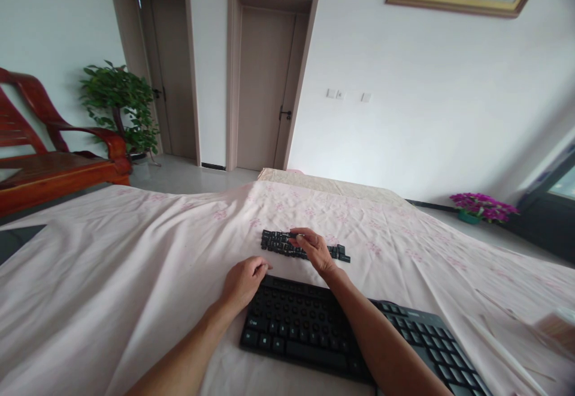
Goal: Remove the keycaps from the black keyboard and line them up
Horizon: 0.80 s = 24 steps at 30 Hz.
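A black keyboard (296, 318) lies on the cloth, with many key positions on its left part bare of caps and a few lower keys still capped. My left hand (245, 277) rests by its upper left corner, fingers curled closed; whether they hold anything is hidden. Beyond the keyboard, loose black keycaps (275, 245) lie close together in rows. Over these keycaps is my right hand (317, 251), thumb and fingers pinched around something small and dark that I cannot make out. My right forearm crosses the keyboard and hides part of it.
Right of my forearm is a capped key section (431, 339); the arm hides whether it joins the same keyboard. A pink flowered cloth (188, 264) with folds covers the surface. Thin sticks (507, 348) and a blurred container (557, 330) lie at the right. A wooden chair (63, 162) stands left.
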Each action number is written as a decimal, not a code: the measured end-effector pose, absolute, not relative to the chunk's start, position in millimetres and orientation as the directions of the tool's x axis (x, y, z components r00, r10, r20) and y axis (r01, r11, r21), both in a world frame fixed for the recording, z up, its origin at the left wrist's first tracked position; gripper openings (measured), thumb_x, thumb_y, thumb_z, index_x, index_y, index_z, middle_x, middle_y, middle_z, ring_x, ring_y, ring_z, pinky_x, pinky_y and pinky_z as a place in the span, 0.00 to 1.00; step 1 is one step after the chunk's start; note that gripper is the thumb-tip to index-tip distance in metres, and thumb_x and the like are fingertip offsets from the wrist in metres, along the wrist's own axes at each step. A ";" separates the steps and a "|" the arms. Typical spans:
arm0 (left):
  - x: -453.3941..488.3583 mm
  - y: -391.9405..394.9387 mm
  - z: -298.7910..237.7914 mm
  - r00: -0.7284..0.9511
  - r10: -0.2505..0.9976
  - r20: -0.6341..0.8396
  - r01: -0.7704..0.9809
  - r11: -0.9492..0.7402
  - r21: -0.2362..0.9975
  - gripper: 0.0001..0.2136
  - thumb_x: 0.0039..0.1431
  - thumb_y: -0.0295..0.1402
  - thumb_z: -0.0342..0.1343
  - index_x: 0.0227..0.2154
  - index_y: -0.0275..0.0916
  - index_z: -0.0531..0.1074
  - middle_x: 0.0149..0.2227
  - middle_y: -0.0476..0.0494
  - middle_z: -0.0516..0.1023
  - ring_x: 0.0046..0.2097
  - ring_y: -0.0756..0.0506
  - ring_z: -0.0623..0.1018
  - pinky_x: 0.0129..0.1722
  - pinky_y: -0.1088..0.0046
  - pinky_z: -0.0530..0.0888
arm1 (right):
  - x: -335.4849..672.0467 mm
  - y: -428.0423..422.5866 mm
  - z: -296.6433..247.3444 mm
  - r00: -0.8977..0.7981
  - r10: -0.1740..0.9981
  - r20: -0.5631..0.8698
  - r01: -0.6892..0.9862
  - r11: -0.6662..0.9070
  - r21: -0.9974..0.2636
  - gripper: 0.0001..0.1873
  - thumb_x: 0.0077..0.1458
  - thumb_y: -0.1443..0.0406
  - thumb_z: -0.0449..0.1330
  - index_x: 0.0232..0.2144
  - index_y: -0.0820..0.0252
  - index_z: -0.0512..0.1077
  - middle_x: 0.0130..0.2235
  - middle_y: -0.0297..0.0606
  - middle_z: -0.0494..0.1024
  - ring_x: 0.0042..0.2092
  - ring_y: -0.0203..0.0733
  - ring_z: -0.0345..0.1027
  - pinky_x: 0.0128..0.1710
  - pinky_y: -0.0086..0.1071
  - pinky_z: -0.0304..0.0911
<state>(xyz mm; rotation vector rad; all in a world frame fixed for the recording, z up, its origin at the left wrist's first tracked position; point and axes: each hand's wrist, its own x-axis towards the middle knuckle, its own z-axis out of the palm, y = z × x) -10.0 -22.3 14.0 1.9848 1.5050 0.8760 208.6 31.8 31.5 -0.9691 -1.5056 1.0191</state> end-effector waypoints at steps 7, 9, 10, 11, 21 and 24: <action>-10.6 -22.0 13.3 0.188 0.962 0.198 0.655 -0.272 0.705 0.12 0.60 0.32 0.47 0.36 0.44 0.76 0.40 0.51 0.80 0.42 0.49 0.77 0.40 0.78 0.66 | 206.2 28.4 34.7 -0.168 0.934 0.316 0.007 0.321 -0.947 0.20 0.51 0.52 0.61 0.41 0.60 0.74 0.40 0.43 0.79 0.44 0.49 0.74 0.49 0.43 0.66; -10.7 -21.2 11.7 0.187 0.961 0.206 0.655 -0.278 0.703 0.12 0.60 0.33 0.47 0.36 0.44 0.76 0.40 0.50 0.80 0.42 0.49 0.77 0.40 0.78 0.66 | 206.1 29.8 31.2 -0.173 0.928 0.329 0.006 0.335 -0.942 0.20 0.51 0.53 0.62 0.41 0.60 0.74 0.41 0.43 0.78 0.44 0.48 0.74 0.49 0.43 0.66; -10.7 -20.9 11.1 0.189 0.960 0.209 0.652 -0.282 0.704 0.12 0.60 0.33 0.47 0.36 0.44 0.76 0.40 0.50 0.80 0.42 0.49 0.77 0.40 0.78 0.66 | 206.2 31.1 29.2 -0.166 0.926 0.339 0.017 0.347 -0.938 0.20 0.50 0.54 0.62 0.41 0.60 0.74 0.41 0.43 0.78 0.44 0.48 0.74 0.49 0.43 0.66; -10.7 -20.8 10.7 0.190 0.959 0.211 0.650 -0.284 0.705 0.12 0.60 0.33 0.46 0.36 0.43 0.76 0.40 0.50 0.80 0.41 0.49 0.77 0.40 0.78 0.66 | 206.3 32.6 27.6 -0.150 0.924 0.352 0.035 0.361 -0.932 0.20 0.50 0.54 0.62 0.41 0.60 0.74 0.41 0.43 0.79 0.44 0.48 0.74 0.48 0.42 0.67; -11.8 -25.7 14.0 0.186 0.967 0.172 0.687 -0.254 0.681 0.13 0.60 0.37 0.46 0.37 0.45 0.76 0.41 0.50 0.80 0.42 0.47 0.76 0.39 0.76 0.67 | 237.1 4.6 83.3 0.078 0.922 0.379 0.164 0.363 -0.917 0.19 0.50 0.53 0.61 0.35 0.64 0.75 0.30 0.40 0.78 0.31 0.40 0.73 0.34 0.34 0.69; -11.7 -25.5 13.1 0.175 0.972 0.157 0.693 -0.235 0.682 0.13 0.59 0.38 0.47 0.37 0.44 0.77 0.40 0.50 0.80 0.40 0.47 0.76 0.40 0.76 0.67 | 255.1 -34.2 98.5 0.079 0.920 0.383 0.251 0.354 -0.901 0.22 0.55 0.50 0.55 0.34 0.64 0.75 0.26 0.39 0.76 0.24 0.35 0.68 0.26 0.29 0.65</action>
